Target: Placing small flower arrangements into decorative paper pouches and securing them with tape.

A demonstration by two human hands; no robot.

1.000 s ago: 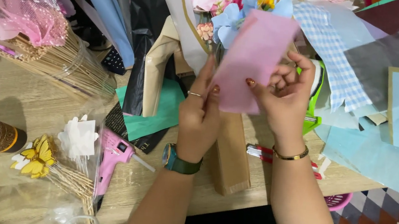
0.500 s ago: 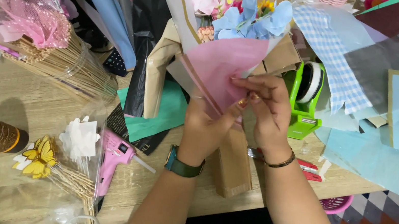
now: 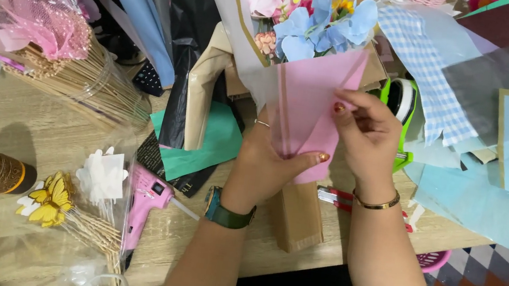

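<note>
Both hands pinch the pink paper [image 3: 312, 105]: the left hand [image 3: 268, 164] has its grip closed on the lower edge, and the right hand [image 3: 366, 138] presses its fingers on the right side. The paper is held up above the worktop [image 3: 27, 126], just in front of the blue flowers [image 3: 322, 24]. A pink glue gun [image 3: 146, 197] lies to the left.

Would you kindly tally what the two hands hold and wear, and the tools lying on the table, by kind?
Pink paper sheet, held by left hand and right hand: 1
Watch: 1
Bracelet: 1
Ring: 1
Pink glue gun: 1
Green tape dispenser: 1
Total: 6
</note>
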